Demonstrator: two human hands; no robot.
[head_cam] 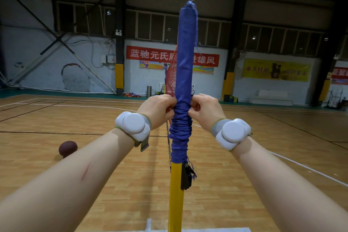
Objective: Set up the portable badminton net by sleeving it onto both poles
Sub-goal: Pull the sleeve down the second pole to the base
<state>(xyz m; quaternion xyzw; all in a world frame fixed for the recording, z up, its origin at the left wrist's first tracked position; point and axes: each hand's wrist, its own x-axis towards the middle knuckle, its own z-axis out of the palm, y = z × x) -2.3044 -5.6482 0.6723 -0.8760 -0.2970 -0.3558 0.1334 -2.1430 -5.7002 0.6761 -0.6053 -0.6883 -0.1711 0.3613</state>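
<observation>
A yellow pole point(176, 194) stands upright right in front of me. The net's blue sleeve point(185, 58) covers its upper part up to the frayed top end. Below my hands the sleeve is bunched into folds, and its lower hem ends above a black strap point(186, 177) that hangs beside the pole. My left hand point(160, 108) and my right hand point(204, 109) pinch the sleeve fabric from either side at the same height. The red net mesh point(171, 73) stretches away behind the sleeve on its left.
A dark red ball point(68, 148) lies on the wooden court floor to the left. A white base edge point(188, 229) shows at the foot of the pole. Banners, benches and gear line the far wall. White trackers sit on both wrists.
</observation>
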